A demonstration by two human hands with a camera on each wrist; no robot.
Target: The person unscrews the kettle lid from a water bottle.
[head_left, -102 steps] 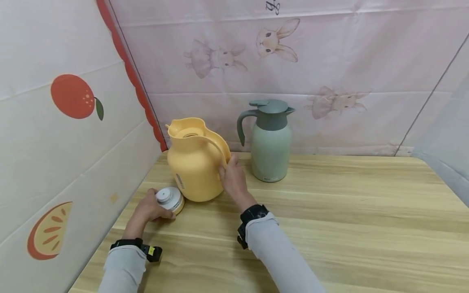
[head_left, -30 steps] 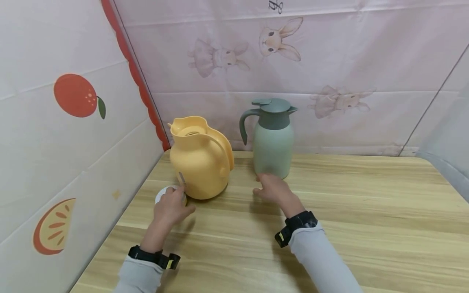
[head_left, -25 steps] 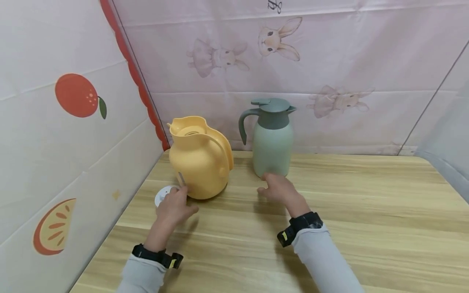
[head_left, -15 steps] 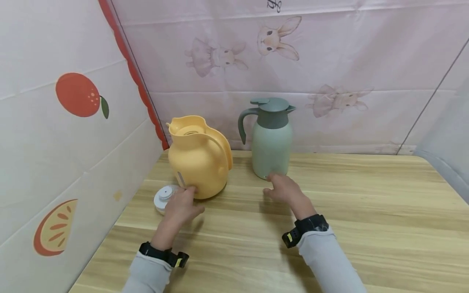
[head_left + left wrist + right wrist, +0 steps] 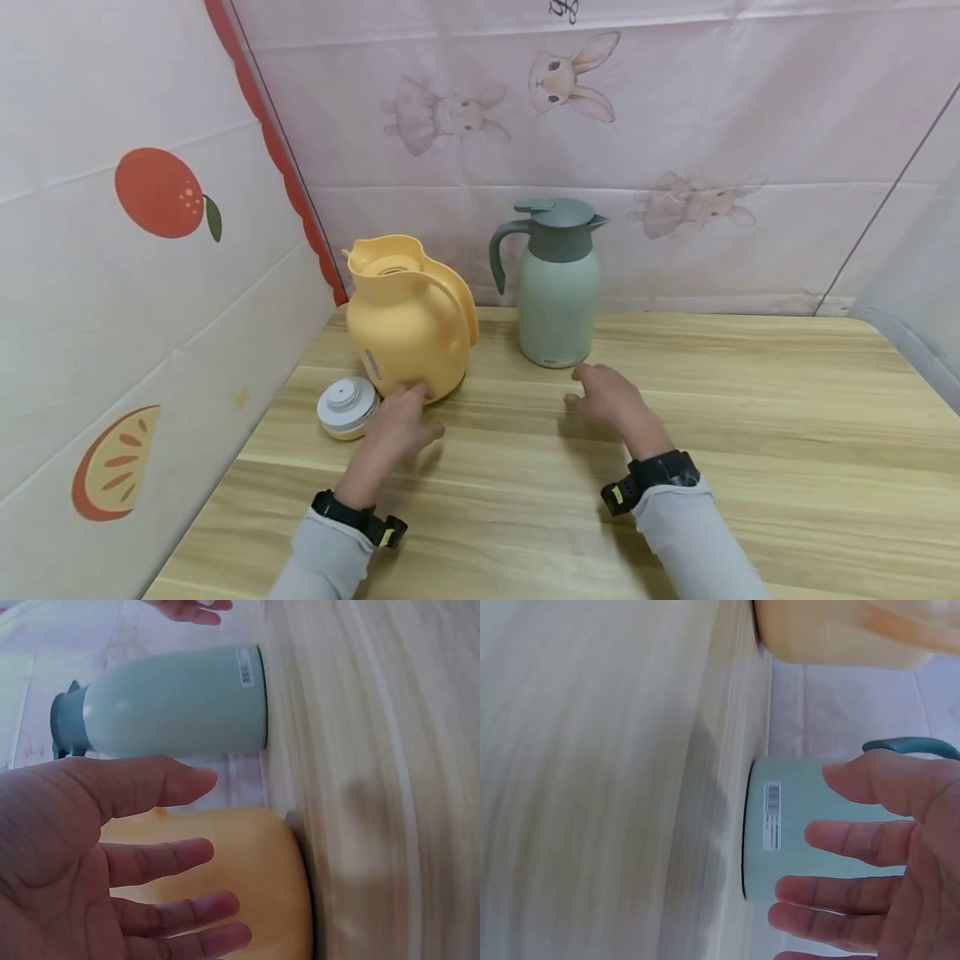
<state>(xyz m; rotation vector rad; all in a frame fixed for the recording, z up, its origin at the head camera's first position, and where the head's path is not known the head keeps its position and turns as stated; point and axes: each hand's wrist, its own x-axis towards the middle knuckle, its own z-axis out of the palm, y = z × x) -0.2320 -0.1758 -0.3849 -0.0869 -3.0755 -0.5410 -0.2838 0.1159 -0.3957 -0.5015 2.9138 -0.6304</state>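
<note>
My left hand (image 5: pixel 396 425) hovers in front of the yellow jug (image 5: pixel 408 333), its fingers spread and holding nothing, as the left wrist view also shows. Just left of that hand, a round white and yellow lid (image 5: pixel 347 406) lies on the table, white side up. The jug stands upright without a lid, its handle toward the right. My right hand (image 5: pixel 609 398) is held over the table in front of the green thermos jug (image 5: pixel 558 304), fingers apart and nothing in them. A barcode label (image 5: pixel 772 815) shows low on the green jug in the right wrist view.
The wooden table (image 5: pixel 750 433) meets a pink rabbit-print backdrop (image 5: pixel 690 108) behind the jugs. A white panel (image 5: pixel 90 333) with fruit pictures runs along the left edge. Black camera straps (image 5: pixel 660 473) sit on both wrists.
Earlier my left hand held the lid and my right gripped the yellow jug's handle. Both let go. The right hand moved in front of the green jug; lately both hands have drifted right.
</note>
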